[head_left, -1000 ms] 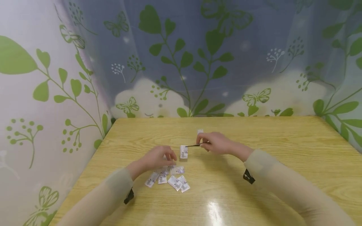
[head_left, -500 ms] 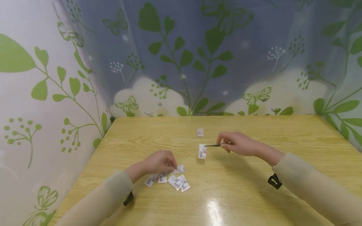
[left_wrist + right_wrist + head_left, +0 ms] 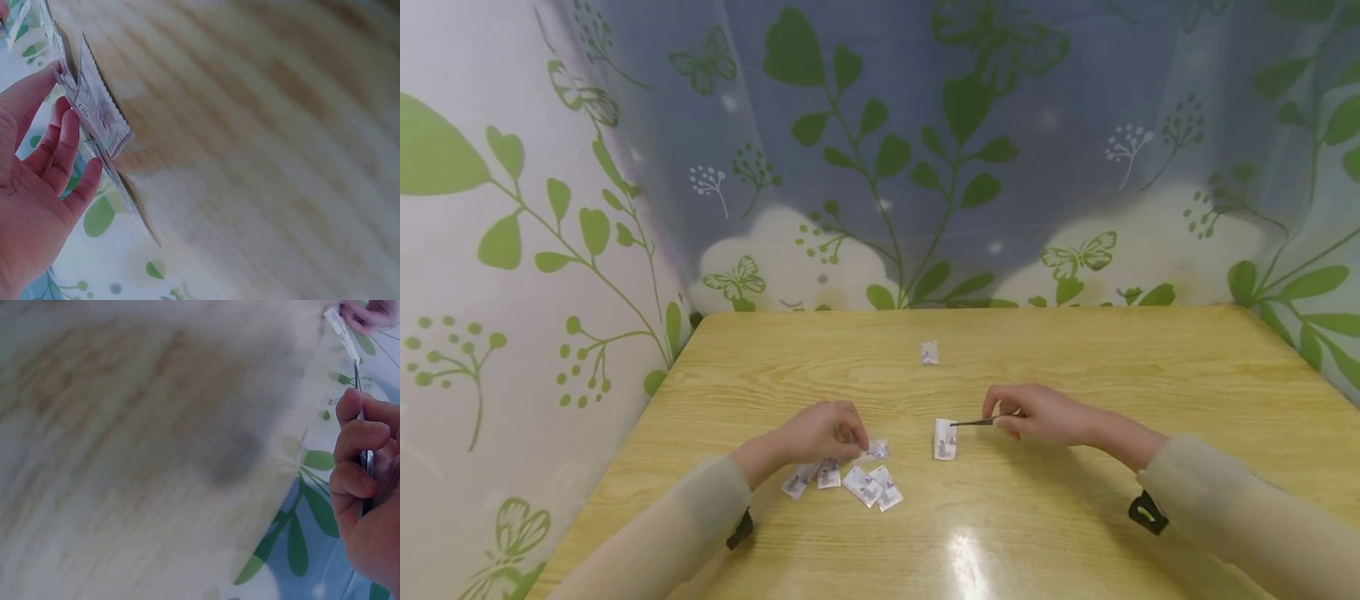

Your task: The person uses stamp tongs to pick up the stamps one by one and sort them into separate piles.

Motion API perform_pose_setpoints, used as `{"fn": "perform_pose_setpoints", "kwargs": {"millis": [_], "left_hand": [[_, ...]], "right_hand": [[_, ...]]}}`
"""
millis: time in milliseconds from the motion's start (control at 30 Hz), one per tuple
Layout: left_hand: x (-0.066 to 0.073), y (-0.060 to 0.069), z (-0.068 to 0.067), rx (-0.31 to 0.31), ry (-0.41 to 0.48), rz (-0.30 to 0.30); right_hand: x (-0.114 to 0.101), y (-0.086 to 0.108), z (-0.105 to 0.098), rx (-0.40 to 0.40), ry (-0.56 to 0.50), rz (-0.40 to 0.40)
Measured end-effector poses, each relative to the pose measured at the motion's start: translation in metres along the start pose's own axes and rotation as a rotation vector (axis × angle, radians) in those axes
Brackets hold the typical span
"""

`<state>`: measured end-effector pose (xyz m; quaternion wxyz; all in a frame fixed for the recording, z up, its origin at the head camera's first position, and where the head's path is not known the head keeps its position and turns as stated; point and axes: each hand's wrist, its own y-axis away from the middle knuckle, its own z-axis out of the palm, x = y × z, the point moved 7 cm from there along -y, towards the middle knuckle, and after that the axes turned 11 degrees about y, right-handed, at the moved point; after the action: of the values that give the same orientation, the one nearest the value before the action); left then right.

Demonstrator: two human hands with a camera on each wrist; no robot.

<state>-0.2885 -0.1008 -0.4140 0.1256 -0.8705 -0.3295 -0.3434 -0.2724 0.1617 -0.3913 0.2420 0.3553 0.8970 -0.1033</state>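
My right hand [image 3: 1048, 414] grips a pair of thin dark tweezers [image 3: 973, 422], their tips on the upper edge of a small white printed sachet [image 3: 945, 446]. Whether that sachet touches the table is unclear. In the right wrist view, bent fingers wrap the tweezers [image 3: 367, 465], with the sachet [image 3: 342, 336] at the far end. On the left, my left hand [image 3: 817, 432] pinches the edge of another sachet [image 3: 877, 450] with thumb and finger. The left wrist view has this sachet's serrated edge [image 3: 103, 103] tilted up beside the fingertips. One finger is hidden there.
Several more sachets [image 3: 862, 486] lie loosely, some overlapping, below the left hand, which partly covers a few. A single sachet [image 3: 929, 353] lies farther back on the wooden table [image 3: 1120, 350]. A patterned curtain [image 3: 835, 183] stands behind and at both sides.
My right hand has carried the tweezed sachet rightward, then toward me, uncovering the single sachet at the back. The left hand has lowered slightly onto the near sachets, shifting one.
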Motion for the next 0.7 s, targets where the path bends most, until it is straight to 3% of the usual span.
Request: {"fn": "perform_pose_setpoints", "kwargs": {"millis": [367,700], "left_hand": [[0.0,0.0,0.0,-0.001,0.011,-0.002],[-0.001,0.0,0.0,-0.004,0.009,0.007]], "right_hand": [[0.007,-0.01,0.018,-0.022,0.089,-0.01],[0.005,-0.011,0.017,-0.033,0.085,-0.014]]}}
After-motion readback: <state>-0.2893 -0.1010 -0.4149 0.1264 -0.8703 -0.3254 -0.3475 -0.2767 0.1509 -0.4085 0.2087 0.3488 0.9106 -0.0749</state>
